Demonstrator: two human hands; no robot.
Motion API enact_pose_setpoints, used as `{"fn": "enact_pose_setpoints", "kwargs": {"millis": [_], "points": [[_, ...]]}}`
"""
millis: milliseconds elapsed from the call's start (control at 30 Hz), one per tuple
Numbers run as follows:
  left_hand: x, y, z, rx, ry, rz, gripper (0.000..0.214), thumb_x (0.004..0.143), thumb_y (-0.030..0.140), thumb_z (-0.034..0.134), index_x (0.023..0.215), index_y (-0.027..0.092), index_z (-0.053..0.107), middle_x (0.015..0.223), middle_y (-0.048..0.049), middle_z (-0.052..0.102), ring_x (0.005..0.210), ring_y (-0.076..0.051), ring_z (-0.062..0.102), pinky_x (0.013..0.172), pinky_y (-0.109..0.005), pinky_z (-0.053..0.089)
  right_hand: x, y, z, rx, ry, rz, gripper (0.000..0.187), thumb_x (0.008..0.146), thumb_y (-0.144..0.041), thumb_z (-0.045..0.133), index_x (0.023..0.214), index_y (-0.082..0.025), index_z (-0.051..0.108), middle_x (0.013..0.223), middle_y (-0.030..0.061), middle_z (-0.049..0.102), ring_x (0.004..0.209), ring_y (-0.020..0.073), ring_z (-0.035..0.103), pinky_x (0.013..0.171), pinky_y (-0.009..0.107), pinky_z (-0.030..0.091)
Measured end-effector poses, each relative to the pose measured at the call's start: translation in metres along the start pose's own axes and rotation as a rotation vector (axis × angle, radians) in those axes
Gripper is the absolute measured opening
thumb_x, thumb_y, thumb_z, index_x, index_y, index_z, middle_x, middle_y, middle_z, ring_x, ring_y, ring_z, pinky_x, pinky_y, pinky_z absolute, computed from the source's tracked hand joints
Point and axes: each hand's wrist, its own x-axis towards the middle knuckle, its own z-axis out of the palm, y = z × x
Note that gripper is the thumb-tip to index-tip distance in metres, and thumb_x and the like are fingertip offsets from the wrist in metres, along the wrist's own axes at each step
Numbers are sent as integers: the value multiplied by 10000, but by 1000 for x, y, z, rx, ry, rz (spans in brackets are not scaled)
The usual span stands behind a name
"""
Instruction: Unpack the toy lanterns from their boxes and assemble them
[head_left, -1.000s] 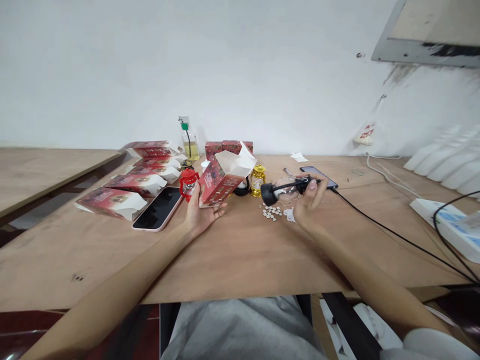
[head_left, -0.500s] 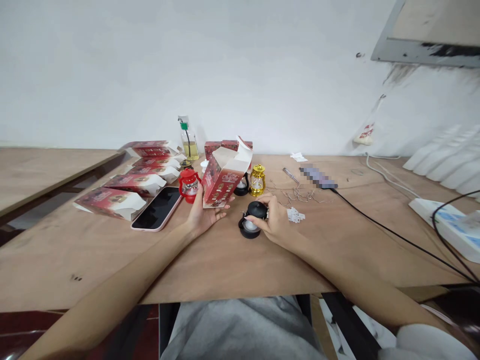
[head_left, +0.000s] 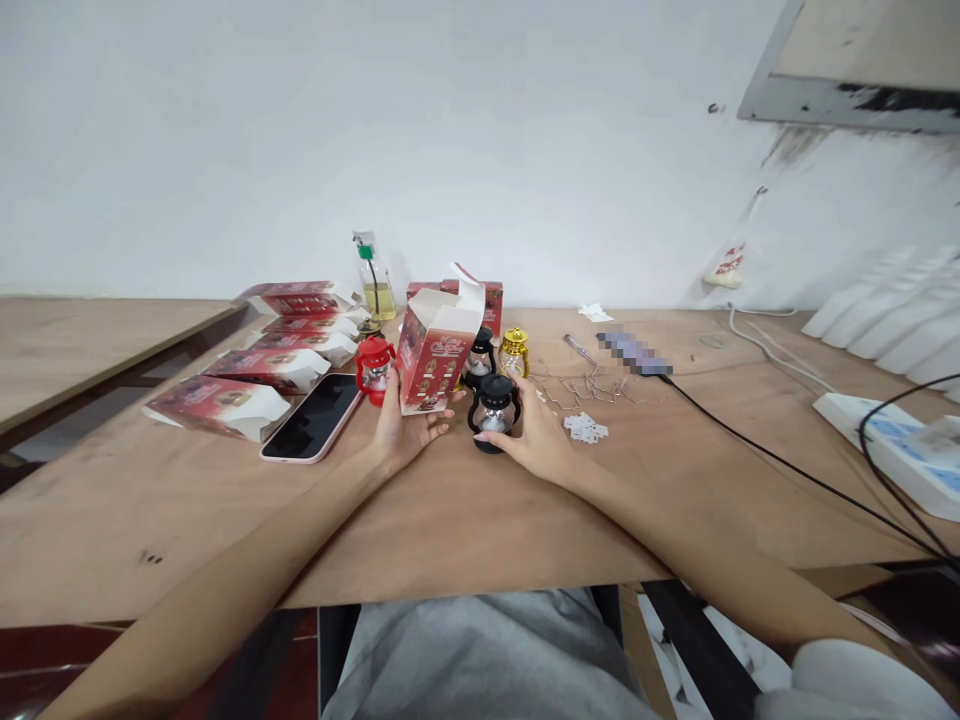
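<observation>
My left hand (head_left: 405,430) grips a small red carton (head_left: 433,352) with its white top flaps open, holding it upright above the wooden table (head_left: 465,500). My right hand (head_left: 536,435) closes around a little black toy lantern (head_left: 494,410) that stands upright on the table just right of the carton. A red lantern (head_left: 373,367) stands left of the carton. Behind the held lantern stand another black lantern (head_left: 478,360) and a gold lantern (head_left: 514,352).
Several flat red cartons (head_left: 247,385) lie at the left beside a pink-cased phone (head_left: 313,418). A small oil bottle (head_left: 373,280) stands at the back. Wire hooks (head_left: 589,385), small white pieces (head_left: 585,428), a black cable (head_left: 780,460) and a power strip (head_left: 892,450) occupy the right.
My right hand carried the black lantern from the right side toward the carton and stood it upright. My left hand tilted the carton from slanted to upright.
</observation>
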Motion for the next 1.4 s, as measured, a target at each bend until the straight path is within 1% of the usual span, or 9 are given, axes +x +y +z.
{"fn": "enact_pose_setpoints", "kwargs": {"millis": [133, 300, 400, 533, 767, 933, 1100, 1233, 1400], "points": [[1, 0, -2, 5, -1, 8, 782, 812, 731, 177, 1114, 144, 596, 933, -130, 687, 618, -158, 607, 559, -262, 480, 3, 8, 3, -118, 32, -53, 757, 811, -496, 581, 1396, -140, 259, 1194, 208, 566, 1069, 336, 569, 849, 485, 472], [2, -2, -5, 8, -25, 26, 761, 801, 739, 221, 1110, 154, 598, 951, -128, 688, 626, -156, 603, 566, -259, 479, 5, 26, 10, -260, 38, -77, 503, 892, -381, 495, 1324, -143, 403, 970, 162, 651, 894, 308, 623, 736, 438, 502], [2, -2, -4, 25, -28, 39, 768, 808, 733, 204, 1125, 152, 595, 963, -133, 688, 623, -160, 601, 566, -263, 476, 5, 30, 11, -275, 57, -71, 369, 894, -283, 489, 1242, -158, 486, 992, 152, 649, 926, 292, 611, 765, 433, 501], [-1, -2, 0, 44, -31, 28, 772, 830, 706, 194, 1139, 124, 598, 951, -149, 689, 620, -162, 597, 558, -258, 474, 4, 22, 6, -183, 178, -116, 325, 873, -216, 489, 1194, -163, 475, 1060, 128, 634, 995, 271, 581, 825, 431, 491], [1, -2, -2, 32, -15, 39, 679, 840, 677, 282, 1039, 135, 639, 918, -122, 692, 623, -147, 598, 550, -239, 480, 1, 5, 0, -96, 330, -230, 396, 858, -198, 495, 1240, -161, 396, 1073, 129, 594, 886, 220, 596, 794, 402, 499], [5, -4, -5, 60, 9, 27, 508, 882, 566, 363, 936, 154, 657, 820, -77, 692, 672, -154, 629, 589, -230, 487, -2, -2, -1, -68, 282, -374, 543, 866, -148, 479, 1362, -220, 270, 1049, 94, 612, 797, 184, 614, 753, 362, 510], [5, -6, -6, 65, 13, 53, 342, 862, 491, 483, 919, 184, 622, 771, -39, 674, 640, -146, 627, 567, -223, 474, -7, -7, 1, -80, 273, -460, 644, 864, -152, 483, 1410, -258, 158, 1047, 87, 610, 841, 197, 622, 733, 353, 518], [4, -5, -10, 54, -3, 99, 220, 816, 376, 607, 992, 257, 552, 765, 31, 641, 602, -110, 607, 585, -228, 489, -8, -10, 0, -50, 319, -416, 664, 862, -160, 493, 1415, -250, 136, 930, 58, 624, 749, 179, 620, 693, 335, 523], [3, -1, -12, 72, -117, 202, 331, 691, 231, 740, 957, 248, 544, 784, 39, 637, 668, -112, 608, 606, -221, 487, -9, -12, -6, 70, 299, -222, 565, 844, -290, 547, 1331, -188, 279, 901, 70, 609, 735, 176, 608, 665, 322, 522]]}}
